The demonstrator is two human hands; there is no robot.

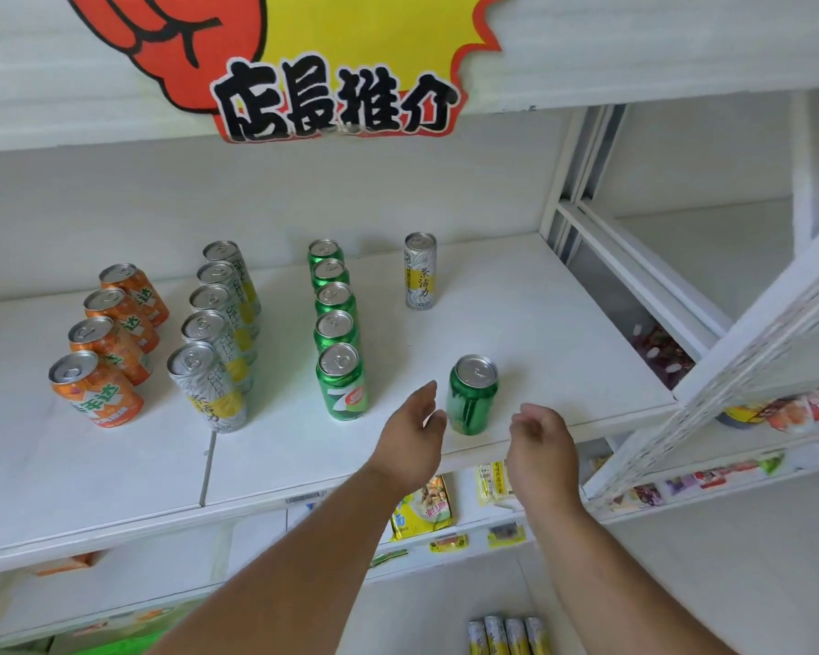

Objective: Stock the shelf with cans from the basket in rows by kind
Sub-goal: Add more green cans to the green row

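Hands flank a lone green can (471, 394) standing upright near the front edge of the shelf (114, 475). The left hand (410, 439) is just beside it with fingers straight and relaxed, holding nothing; the right hand (542, 439) sits a little apart on the other side, fingers loosely curled and empty. Neither hand touches the can.

Three rows run front to back: orange cans (96, 389), tall silver cans (207, 385) and green cans (341, 380). One more silver can (419, 270) stands alone toward the back, right of the green row. The basket is out of view.

Judging by how things lie, the lone can belongs with the green row, yet it stands off to the right. To finish the step well, grip it round the middle, keep it upright, and set it directly in front of the foremost green can, in line with the row and with its label facing out. Move slowly near the neighbours, since a nudge could topple them. The stray silver can likely needs the same treatment in its own row.
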